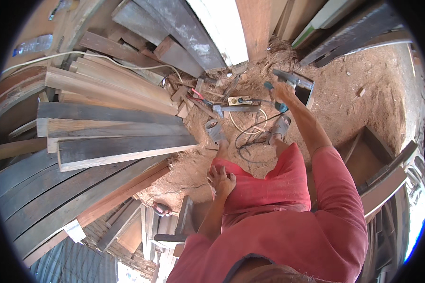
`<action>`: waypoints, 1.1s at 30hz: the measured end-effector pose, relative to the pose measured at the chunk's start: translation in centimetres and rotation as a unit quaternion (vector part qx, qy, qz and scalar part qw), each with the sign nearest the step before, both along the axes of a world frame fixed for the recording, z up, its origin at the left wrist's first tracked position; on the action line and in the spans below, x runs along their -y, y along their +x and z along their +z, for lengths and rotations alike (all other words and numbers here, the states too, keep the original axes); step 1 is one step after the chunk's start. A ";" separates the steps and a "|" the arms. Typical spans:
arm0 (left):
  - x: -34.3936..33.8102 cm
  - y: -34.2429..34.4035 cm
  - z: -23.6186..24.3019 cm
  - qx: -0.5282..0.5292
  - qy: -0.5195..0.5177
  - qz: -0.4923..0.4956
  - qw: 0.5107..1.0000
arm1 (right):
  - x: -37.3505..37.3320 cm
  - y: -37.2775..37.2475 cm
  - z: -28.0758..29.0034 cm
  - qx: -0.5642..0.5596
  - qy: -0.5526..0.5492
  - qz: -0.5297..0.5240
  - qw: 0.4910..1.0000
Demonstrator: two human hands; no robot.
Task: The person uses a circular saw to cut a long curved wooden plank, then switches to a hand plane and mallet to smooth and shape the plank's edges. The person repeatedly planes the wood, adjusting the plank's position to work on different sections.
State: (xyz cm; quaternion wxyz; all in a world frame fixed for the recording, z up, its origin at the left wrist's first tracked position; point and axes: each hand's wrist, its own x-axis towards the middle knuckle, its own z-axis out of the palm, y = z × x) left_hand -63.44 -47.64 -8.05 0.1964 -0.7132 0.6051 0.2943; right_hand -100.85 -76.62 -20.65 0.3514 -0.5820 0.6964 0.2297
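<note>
My right hand (284, 92) reaches out over the ground with its fingers wrapped round a teal power tool (281, 107). Most of that tool is covered by the hand, so its exact kind cannot be made out. A dark, open-sided box-like piece (305, 86) lies right beside it. My left hand (221, 181) rests on my left thigh, on the red shorts (269, 188), fingers apart and holding nothing. A black cord (243, 141) loops over the ground between my sandalled feet.
Long planks (123, 146) are stacked at the left, their ends close to my left foot. A cream power strip (239, 100) and a hammer-like tool (236, 108) lie ahead among offcuts. Sawdust (378, 85) covers the ground. A wooden frame (370, 151) stands at the right.
</note>
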 end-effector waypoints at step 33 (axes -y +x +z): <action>3.7 -1.3 -0.8 0.057 0.016 -0.026 0.998 | -10.9 16.0 -2.0 0.178 0.063 0.105 0.977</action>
